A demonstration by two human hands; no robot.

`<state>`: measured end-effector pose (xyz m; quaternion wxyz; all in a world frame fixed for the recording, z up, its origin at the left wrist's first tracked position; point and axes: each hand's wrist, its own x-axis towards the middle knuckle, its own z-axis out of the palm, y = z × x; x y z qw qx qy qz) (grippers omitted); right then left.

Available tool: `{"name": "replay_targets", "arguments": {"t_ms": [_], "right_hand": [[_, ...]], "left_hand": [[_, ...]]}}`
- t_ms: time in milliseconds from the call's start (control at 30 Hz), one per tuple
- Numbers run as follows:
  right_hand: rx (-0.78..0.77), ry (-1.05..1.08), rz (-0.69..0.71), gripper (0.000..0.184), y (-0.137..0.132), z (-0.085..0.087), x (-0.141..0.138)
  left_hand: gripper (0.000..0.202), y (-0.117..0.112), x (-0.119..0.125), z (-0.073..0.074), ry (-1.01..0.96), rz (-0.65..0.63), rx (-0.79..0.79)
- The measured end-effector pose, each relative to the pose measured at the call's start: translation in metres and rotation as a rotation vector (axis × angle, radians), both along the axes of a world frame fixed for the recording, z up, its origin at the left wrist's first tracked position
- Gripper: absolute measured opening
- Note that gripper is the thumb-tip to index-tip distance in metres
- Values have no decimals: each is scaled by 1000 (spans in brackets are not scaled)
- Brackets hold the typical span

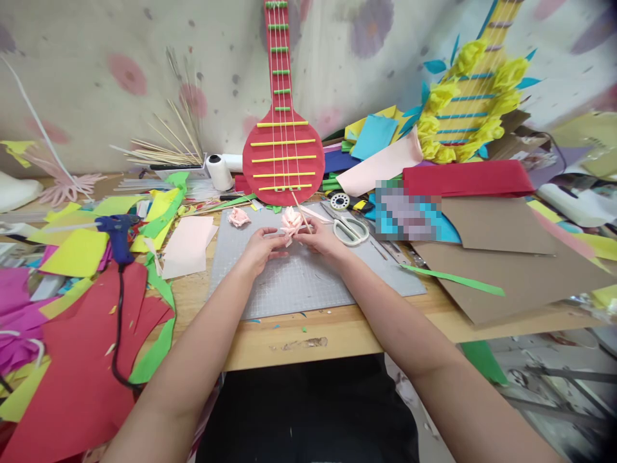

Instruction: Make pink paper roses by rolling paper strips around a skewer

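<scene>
Over the grey cutting mat point(289, 289), a pale pink paper flower point(291, 220) is held up between my two hands. My left hand point(267, 247) has its fingers at the flower's lower left side. On the other side, my right hand point(318, 236) pinches a thin wooden stick point(301, 211) that slants up across the petals. Whether the right fingers also grip the flower's base is hard to see. A second pink paper flower point(238, 217) lies on the mat to the left. White-handled scissors point(350, 230) rest just right of my right hand.
A red paper lute point(283, 154) leans on the wall behind the mat. Left are a blue glue gun point(118, 235), pink paper point(189, 244) and red sheets point(91, 347). Brown cardboard point(511, 270) lies right, below a yellow flowered instrument point(467, 109). A white thread spool point(220, 172) stands behind.
</scene>
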<state>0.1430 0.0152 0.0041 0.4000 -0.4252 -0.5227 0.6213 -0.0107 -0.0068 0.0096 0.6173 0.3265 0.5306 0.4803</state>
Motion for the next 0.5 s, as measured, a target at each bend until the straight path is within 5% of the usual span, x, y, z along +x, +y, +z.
{"name": "replay_targets", "arguments": {"t_ms": [233, 500], "right_hand": [[-42, 41, 40, 45, -2, 3, 0], [-42, 105, 61, 44, -5, 9, 1]], "left_hand": [[36, 1, 2, 1, -127, 10, -68], [10, -2, 0, 8, -328, -213, -193]]}}
